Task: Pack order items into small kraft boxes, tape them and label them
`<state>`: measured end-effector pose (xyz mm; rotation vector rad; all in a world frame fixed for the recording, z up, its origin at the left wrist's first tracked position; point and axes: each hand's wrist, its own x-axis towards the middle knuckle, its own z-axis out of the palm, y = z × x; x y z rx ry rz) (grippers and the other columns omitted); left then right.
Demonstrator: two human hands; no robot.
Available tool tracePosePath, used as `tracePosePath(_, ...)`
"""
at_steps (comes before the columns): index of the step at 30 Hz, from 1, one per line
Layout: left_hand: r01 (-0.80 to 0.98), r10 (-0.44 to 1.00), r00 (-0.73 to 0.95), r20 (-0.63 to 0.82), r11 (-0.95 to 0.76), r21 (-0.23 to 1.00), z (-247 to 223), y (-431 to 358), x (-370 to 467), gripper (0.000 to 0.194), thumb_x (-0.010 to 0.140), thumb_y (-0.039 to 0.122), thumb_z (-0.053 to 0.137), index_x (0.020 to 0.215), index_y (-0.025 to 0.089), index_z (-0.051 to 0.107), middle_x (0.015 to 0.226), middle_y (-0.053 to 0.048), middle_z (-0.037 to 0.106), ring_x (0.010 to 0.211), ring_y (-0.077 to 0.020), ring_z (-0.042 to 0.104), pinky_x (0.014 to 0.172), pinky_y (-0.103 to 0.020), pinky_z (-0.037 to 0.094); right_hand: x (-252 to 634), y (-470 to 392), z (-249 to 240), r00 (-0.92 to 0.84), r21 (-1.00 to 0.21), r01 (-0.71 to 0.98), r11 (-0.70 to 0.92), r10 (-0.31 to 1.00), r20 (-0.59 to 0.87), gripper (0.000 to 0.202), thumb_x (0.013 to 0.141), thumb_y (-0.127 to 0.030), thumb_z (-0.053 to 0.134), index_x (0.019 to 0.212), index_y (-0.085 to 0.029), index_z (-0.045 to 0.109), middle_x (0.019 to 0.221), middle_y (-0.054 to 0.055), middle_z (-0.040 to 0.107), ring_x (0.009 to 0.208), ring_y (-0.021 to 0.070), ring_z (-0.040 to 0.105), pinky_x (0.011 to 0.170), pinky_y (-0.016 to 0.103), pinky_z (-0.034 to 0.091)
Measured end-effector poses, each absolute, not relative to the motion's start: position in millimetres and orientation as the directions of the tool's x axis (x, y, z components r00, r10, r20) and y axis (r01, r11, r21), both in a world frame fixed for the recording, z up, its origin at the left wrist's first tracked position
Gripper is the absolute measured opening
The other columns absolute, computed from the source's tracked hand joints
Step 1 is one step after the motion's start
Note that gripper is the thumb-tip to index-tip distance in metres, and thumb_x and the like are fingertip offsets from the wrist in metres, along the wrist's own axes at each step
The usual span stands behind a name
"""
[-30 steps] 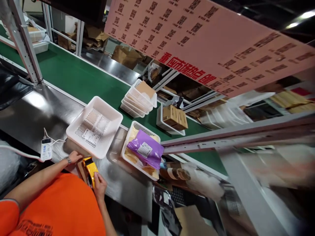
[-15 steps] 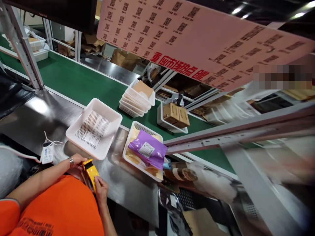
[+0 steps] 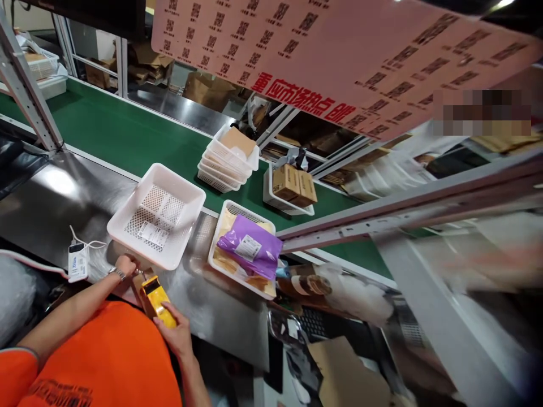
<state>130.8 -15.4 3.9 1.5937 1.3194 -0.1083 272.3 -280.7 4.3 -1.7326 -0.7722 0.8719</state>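
Observation:
In the head view my right hand (image 3: 177, 333) is wrapped round a yellow hand tool (image 3: 158, 302) with a black recess near its far end. Its exact kind is not clear. A brown cardboard piece (image 3: 143, 297) lies alongside the tool, against my orange shirt. My left hand (image 3: 126, 264), with a metal watch at the wrist, is closed just beyond the tool's far end. Whatever its fingers grip is hidden. A white plastic basket (image 3: 180, 243) with a printed label in its bottom stands right in front of my left hand.
To the right, a second basket (image 3: 215, 251) holds a purple mailer bag (image 3: 254, 237) and kraft packages. Stacked baskets (image 3: 218, 178) and a basket of cartons (image 3: 292, 186) sit on the green conveyor (image 3: 114, 133). A white labelled device (image 3: 78, 264) lies left, and metal posts (image 3: 29, 73) rise nearby.
My left hand has come away from the yellow tool's end, leaving a gap. The tool has tipped more into view, with my right hand still around it. The view has shifted slightly.

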Motion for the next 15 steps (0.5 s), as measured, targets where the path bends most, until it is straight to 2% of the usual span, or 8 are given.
tracePosePath(3,0.816,0.705,0.398,-0.587,0.02,0.577,-5,-13,126,0.029,0.102,0.025,0.061,0.093,0.013,0.086,0.096,-0.017,0.086,0.1,-0.029,0.08,0.084,-0.032,0.057,271,-291,5,0.527,-0.94,0.079,-0.332,0.814,-0.244,0.044,0.071,-0.048,0.096,0.106,-0.021,0.093,0.102,0.013,0.091,0.09,0.0336,0.087,0.084,0.046,0.074)
tracePosePath(7,0.823,0.678,0.479,-0.557,-0.126,0.554,-13,-20,124,0.027,0.103,0.028,0.065,0.105,0.018,0.09,0.118,-0.017,0.088,0.119,-0.0309,0.079,0.098,-0.032,0.056,268,-291,4,0.542,-0.944,0.054,-0.326,0.803,-0.246,0.043,0.072,-0.048,0.095,0.105,-0.02,0.093,0.098,0.011,0.09,0.086,0.0318,0.086,0.079,0.041,0.073)
tracePosePath(12,0.829,0.678,0.522,-0.519,-0.257,0.497,-14,-28,121,0.036,0.108,0.036,0.06,0.121,0.019,0.09,0.144,-0.021,0.077,0.127,-0.0357,0.076,0.105,-0.038,0.054,268,-288,5,0.536,-0.942,0.062,-0.33,0.807,-0.248,0.044,0.071,-0.047,0.094,0.104,-0.018,0.092,0.095,0.013,0.09,0.083,0.032,0.085,0.077,0.041,0.073)
tracePosePath(15,0.842,0.699,0.511,-0.501,-0.287,0.458,-11,-29,118,0.037,0.108,0.035,0.06,0.132,0.023,0.086,0.152,-0.02,0.072,0.129,-0.0366,0.076,0.105,-0.039,0.055,269,-288,5,0.531,-0.942,0.085,-0.326,0.814,-0.234,0.045,0.071,-0.049,0.094,0.104,-0.019,0.092,0.098,0.014,0.09,0.086,0.0323,0.086,0.08,0.041,0.072)
